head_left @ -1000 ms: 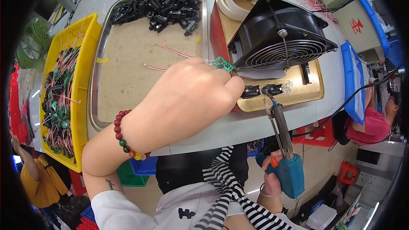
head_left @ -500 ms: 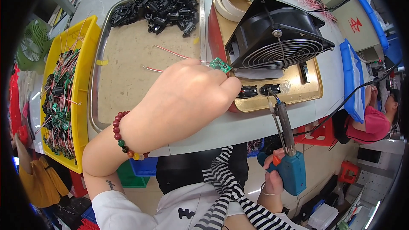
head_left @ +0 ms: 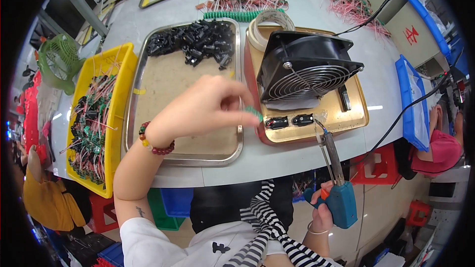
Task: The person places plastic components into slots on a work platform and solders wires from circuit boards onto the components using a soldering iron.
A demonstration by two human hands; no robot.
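Note:
My left hand (head_left: 208, 106) is above the space between the steel tray and the gold tray, thumb and fingers closed on a small green circuit board (head_left: 254, 113). The fingers partly cover the board. My right hand (head_left: 322, 213) grips a teal soldering gun (head_left: 342, 202) by its handle, low in front of the table edge. The gun's tip reaches up to the front of the gold lid-like tray (head_left: 341, 124). Two black plastic housings (head_left: 276, 122) lie side by side on this tray, the right one (head_left: 303, 120) closest to the tip.
A black fan (head_left: 311, 69) stands on the gold tray beside tape rolls (head_left: 257, 34). Left of it, a steel tray (head_left: 241, 133) holds many black housings (head_left: 198, 39). A yellow bin (head_left: 121, 104) contains wired boards. A co-worker in pink (head_left: 443, 153) sits at right.
My left hand has drawn back to the left, uncovering the left housing. The soldering tip has shifted from on the right housing to just beside it. The whole view has tilted upward.

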